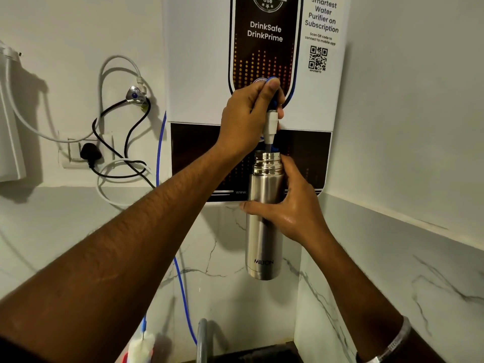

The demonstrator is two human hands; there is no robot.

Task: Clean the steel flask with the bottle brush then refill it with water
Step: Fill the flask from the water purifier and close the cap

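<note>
My right hand (290, 208) grips the uncapped steel flask (262, 239) round its upper body and holds it upright in the air, its mouth just under the spout of the wall-mounted water purifier (204, 74). My left hand (246, 119) is wrapped round the purifier's blue tap lever (272, 106), thumb on top, with the white nozzle pointing into the flask's open neck. A bottle brush (142, 344) with a white head and blue stem stands at the bottom left edge of the view.
A curved steel sink faucet (201, 339) rises at the bottom centre. A blue hose (180, 284) runs down the marble wall. At the left are a wall socket with a black plug (90, 151), looped white and black cables, and a small wall valve (135, 95).
</note>
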